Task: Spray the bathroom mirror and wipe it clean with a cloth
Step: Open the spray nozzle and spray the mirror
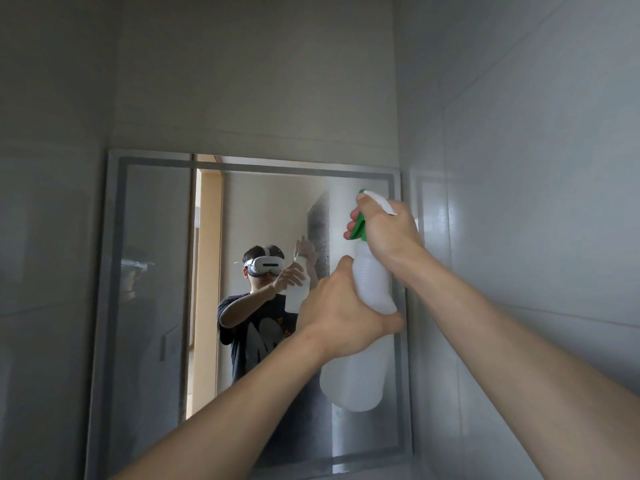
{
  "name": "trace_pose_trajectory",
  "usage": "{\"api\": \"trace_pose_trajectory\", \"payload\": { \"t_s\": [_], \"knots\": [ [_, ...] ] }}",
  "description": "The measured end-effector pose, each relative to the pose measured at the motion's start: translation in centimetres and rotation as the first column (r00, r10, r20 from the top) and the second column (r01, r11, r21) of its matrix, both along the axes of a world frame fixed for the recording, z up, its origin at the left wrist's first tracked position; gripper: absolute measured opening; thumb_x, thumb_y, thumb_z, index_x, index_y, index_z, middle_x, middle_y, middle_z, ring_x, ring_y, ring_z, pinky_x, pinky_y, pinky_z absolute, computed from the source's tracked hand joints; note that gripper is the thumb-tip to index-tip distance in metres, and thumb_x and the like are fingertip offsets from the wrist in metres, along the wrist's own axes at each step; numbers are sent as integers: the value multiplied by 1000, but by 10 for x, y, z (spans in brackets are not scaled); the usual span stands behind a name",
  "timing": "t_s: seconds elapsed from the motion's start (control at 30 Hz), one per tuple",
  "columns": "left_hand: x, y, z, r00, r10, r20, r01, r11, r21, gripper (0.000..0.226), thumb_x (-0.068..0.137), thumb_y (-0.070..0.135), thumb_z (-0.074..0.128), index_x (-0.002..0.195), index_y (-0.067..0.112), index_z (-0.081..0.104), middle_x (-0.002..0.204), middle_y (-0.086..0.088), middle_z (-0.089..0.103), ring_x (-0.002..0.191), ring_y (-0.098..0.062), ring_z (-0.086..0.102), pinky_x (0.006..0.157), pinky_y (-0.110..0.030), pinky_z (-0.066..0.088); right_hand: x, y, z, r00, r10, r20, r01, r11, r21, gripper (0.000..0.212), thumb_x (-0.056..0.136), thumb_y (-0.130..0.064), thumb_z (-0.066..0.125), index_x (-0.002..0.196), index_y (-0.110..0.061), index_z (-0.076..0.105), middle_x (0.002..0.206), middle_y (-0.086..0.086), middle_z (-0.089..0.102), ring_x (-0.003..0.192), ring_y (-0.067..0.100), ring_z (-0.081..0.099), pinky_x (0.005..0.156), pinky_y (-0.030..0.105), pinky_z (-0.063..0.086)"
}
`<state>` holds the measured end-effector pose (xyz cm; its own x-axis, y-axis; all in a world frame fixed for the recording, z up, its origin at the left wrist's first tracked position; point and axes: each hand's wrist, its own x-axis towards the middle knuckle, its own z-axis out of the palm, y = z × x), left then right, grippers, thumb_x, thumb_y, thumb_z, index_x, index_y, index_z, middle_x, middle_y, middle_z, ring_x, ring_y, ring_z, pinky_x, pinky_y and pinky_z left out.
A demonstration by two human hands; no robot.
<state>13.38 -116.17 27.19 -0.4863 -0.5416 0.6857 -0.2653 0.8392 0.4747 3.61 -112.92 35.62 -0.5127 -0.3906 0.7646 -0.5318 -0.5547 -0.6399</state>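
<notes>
Left hand grips white spray bottle — right hand pinches green trigger; contents unclear.

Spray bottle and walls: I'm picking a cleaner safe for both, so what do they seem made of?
Spray bottle: probably translucent white plastic, matte, with a ribbed neck and a green trigger. Walls: likely glossy glazed tile, given the joint lines and soft reflections.
</notes>
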Motion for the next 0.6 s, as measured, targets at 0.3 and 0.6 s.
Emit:
{"api": "trace_pose_trajectory", "payload": {
  "t_s": [0.3,0.6],
  "knots": [
    [4,0,-9,995,95,42,-90,991,-100,70,57,61,73,108,32,36,89,12,64,84,-18,67,73,-40,59,0,-6,-11,997,69,-29,-66,994,92,44,93,-46,54,57,-22,56,51,0,59,54,24,62,63,34,52],
    [9,-11,-14,991,45,123,-35,996,-81,77,53,62,75,116,32,41,97,13,67,90,-16,68,79,-40,59,1,-15,-29,995,69,70,-67,997,-33,35,86,-41,56,59,-20,62,60,-1,65,71,32,66,77,44,55]
  ]
}}
